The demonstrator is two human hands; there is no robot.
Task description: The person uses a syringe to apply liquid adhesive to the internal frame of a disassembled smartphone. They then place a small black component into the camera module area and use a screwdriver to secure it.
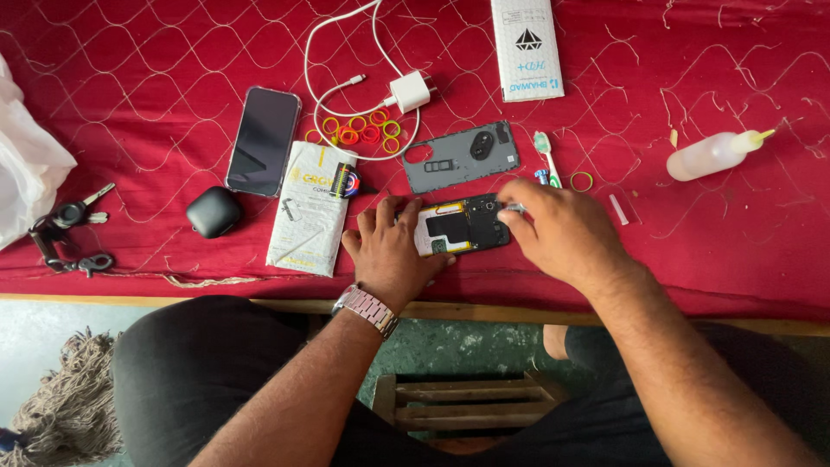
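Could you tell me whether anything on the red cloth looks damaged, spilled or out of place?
Nothing looks spilled. The odd item is the opened phone under both hands: its grey back cover is off and lies just above it, leaving the insides bare. The squeeze bottle lies on its side at right, with no puddle visible.

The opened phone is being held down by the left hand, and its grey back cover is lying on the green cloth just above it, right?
Nearly. The head view shows the cloth is red, not green. The left hand does hold down the opened phone, and the grey back cover lies just above it.
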